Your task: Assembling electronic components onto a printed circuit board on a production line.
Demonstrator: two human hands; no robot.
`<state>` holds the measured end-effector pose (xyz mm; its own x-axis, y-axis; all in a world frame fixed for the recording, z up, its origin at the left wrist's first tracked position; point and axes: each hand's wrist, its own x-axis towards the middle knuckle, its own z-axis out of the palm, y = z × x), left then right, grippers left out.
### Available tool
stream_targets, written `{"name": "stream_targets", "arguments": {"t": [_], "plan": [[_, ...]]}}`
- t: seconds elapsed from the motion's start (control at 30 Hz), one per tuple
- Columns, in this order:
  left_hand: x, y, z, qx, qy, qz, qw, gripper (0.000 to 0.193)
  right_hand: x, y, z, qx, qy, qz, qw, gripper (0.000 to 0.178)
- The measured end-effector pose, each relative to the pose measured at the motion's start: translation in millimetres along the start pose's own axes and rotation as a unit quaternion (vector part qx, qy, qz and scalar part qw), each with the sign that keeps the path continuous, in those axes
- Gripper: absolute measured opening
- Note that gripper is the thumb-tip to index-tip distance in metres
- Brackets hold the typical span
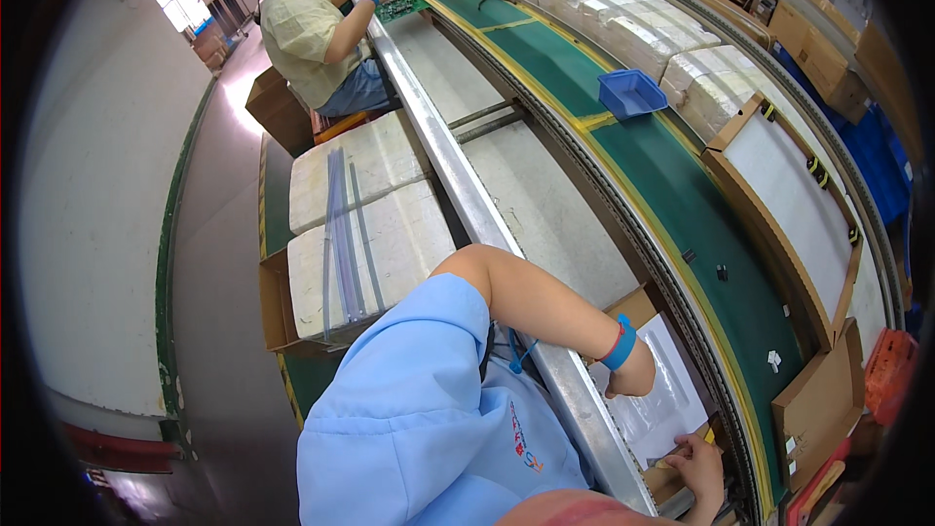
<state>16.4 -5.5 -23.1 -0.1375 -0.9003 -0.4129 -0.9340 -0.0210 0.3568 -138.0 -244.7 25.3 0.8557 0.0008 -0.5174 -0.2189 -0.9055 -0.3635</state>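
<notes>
1. A long green conveyor belt [682,195] curved down the right side, edged in yellow.
2. A metal rail [458,175] ran along the near side of the line, under the person's left forearm.
3. A seated co-worker [302,49] was farther up the line, both hands at a green board [397,6].
4. Two white foam blocks [404,244] stood left of the rail, with long thin strips lying across them.
5. A shallow cardboard tray [789,195] with a white inside leaned along the belt's far side.
6. A glossy white sheet [672,380] lay between rail and belt, beneath and beside the person's hands, cardboard showing around it.
7. A blue bin [633,93] sat at the belt's far edge.
8. The left hand [635,375] bent down over the sheet, fingers curled; whether it gripped anything, I could not tell.
9. The right hand [699,468] was at the sheet's lower edge, fingers bent; its grip was unclear too.
10. A blue wristband [620,342] circled the left wrist.
11. Small black pieces [722,273] lay on the belt.
</notes>
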Motion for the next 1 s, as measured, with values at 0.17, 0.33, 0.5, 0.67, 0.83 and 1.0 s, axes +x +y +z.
{"name": "stream_targets", "arguments": {"t": [0.17, 0.33, 0.5, 0.67, 0.83, 1.0], "plan": [[2, 0, 1, 0.011, -0.005, 0.0, 1.0, 0.027, -5, -11, 0, -0.017, 0.014, 0.004, 1.0, 0.038], [1, 1, -1, 0.011, -0.01, -0.004, 1.0, 0.022, -8, -16, 4, -0.022, 0.008, -0.006, 1.0, 0.036], [-2, 1, 1, -0.004, -0.003, -0.011, 1.0, 0.02, -7, -16, 0, -0.019, 0.005, -0.012, 1.0, 0.035], [-1, 1, -1, -0.004, -0.002, -0.004, 1.0, 0.019, -7, -13, 0, -0.025, 0.011, -0.004, 1.0, 0.036], [0, 2, 0, 0.005, -0.004, -0.007, 1.0, 0.02, -6, -14, -1, -0.019, 0.006, 0.003, 1.0, 0.037], [0, 2, -1, 0.008, -0.011, -0.007, 1.0, 0.02, -6, -12, -1, -0.014, 0.006, 0.01, 1.0, 0.038]]}}
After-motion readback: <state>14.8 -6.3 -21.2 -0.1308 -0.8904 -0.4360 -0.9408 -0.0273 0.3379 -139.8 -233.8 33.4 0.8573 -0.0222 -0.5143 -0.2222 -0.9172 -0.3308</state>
